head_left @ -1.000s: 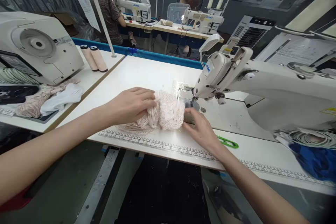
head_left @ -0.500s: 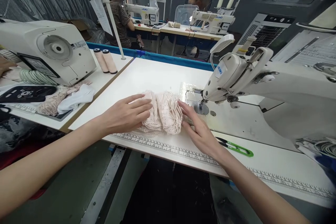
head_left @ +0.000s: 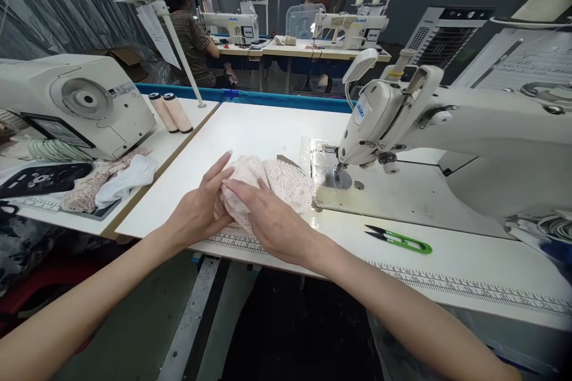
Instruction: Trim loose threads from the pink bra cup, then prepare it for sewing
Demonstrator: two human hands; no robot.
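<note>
A soft bundle of pale pink lace fabric (head_left: 288, 184) lies on the white sewing table, left of the needle plate. My left hand (head_left: 201, 202) is curled around the bundle's left end, thumb below and fingers above. Across the front of the same end reaches my right hand (head_left: 281, 223), its fingers closed on the lace close to the left fingertips. The right part of the bundle rests on the table, with a dark strip showing at its back edge. The palms hide some of the fabric between them.
A sewing machine (head_left: 370, 113) stands at the right. Green thread snips (head_left: 404, 242) lie before it, above the printed ruler (head_left: 429, 283). Leftward are another machine (head_left: 75, 101), two thread cones (head_left: 172, 113) and a white cloth (head_left: 127, 180). A person (head_left: 190, 38) sits at the back.
My right hand has moved left from the bundle's right side to its left end. Both hands now meet there, gathering the lace. The view has shifted slightly.
</note>
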